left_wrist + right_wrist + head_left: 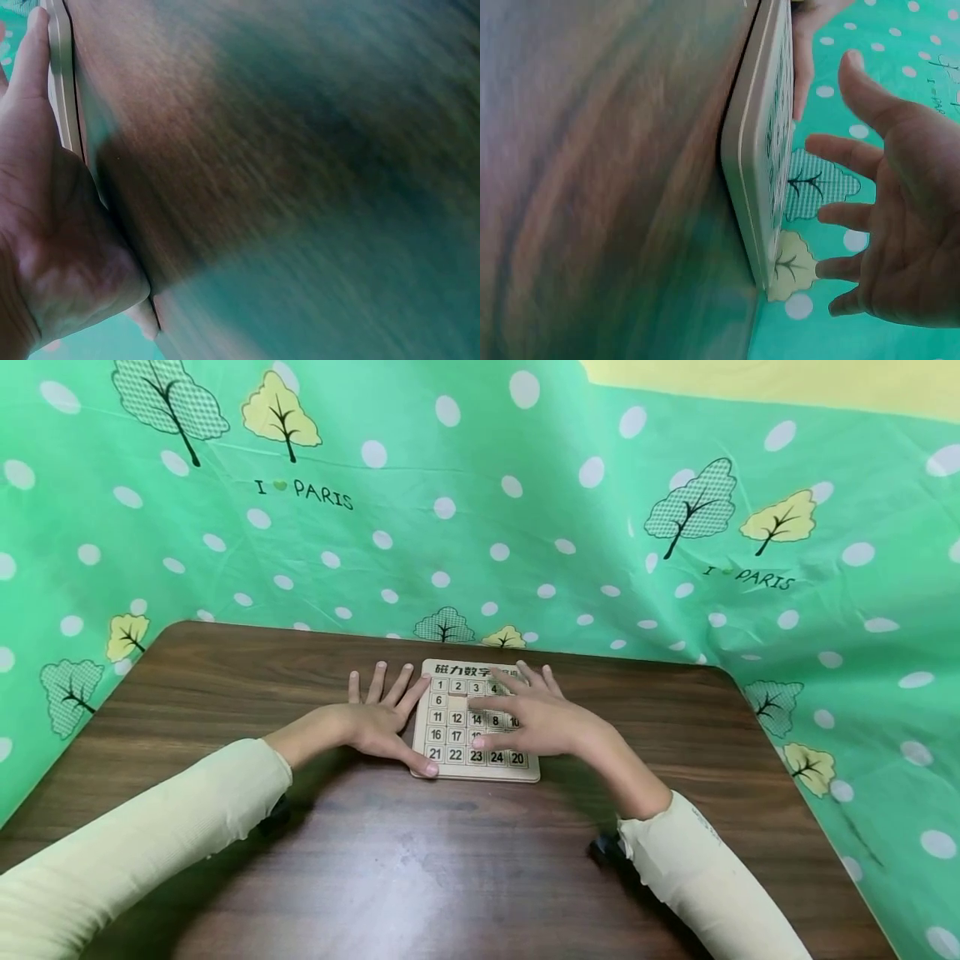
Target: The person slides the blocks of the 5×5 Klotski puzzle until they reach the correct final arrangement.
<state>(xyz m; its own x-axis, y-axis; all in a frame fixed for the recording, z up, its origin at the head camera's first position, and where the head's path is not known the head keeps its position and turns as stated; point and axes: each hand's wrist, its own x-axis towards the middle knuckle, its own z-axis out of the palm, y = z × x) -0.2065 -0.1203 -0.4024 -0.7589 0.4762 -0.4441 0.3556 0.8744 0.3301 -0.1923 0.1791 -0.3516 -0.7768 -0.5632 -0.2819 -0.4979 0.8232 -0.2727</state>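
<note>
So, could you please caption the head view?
Left hand steadies number puzzle board; right hand fingers spread over tiles.

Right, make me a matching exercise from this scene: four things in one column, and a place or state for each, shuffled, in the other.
Things:
1. left hand
2. right hand
3. number puzzle board
4. green cloth

Places or states:
A. hangs behind the table, printed with trees and dots
B. lies flat on the brown table
C. fingers spread above the numbered tiles
D. rests against the board's left edge

Pairs: 1-D, 2-C, 3-B, 4-A
</note>
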